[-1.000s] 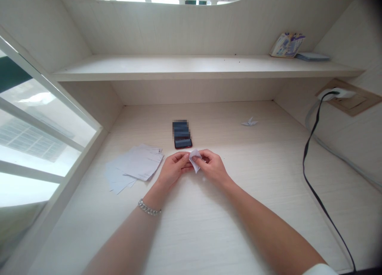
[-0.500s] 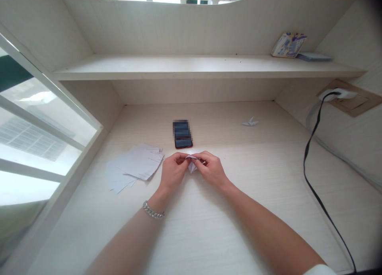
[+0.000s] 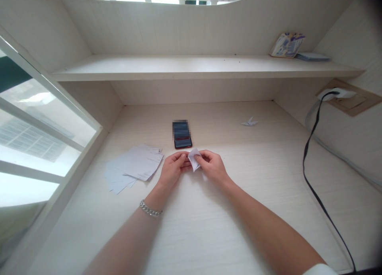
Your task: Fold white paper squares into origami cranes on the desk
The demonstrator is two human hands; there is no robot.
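Observation:
A small piece of folded white paper (image 3: 194, 158) stands tilted between my hands, above the pale desk. My right hand (image 3: 213, 165) pinches it, thumb on the near face and fingers behind. My left hand (image 3: 174, 167) is closed at the paper's left edge, its thumb against the index finger and its fingertips reaching partly behind the sheet. How firmly it grips there is hidden. A chain bracelet (image 3: 151, 209) circles the left wrist. Just beyond the hands lies a dark phone (image 3: 182, 141), its screen partly blurred out.
Loose white paper sheets (image 3: 143, 161) lie fanned at the left. A folded paper crane (image 3: 249, 122) rests at the back right. A black cable (image 3: 305, 159) runs from the wall socket (image 3: 356, 102) down the right side. A shelf (image 3: 167, 64) spans the back, holding a colourful packet (image 3: 287, 45).
The folded paper has been turned and lifted upright, now showing a broad face. My left thumb has shifted off its near side, while my right hand keeps its pinch.

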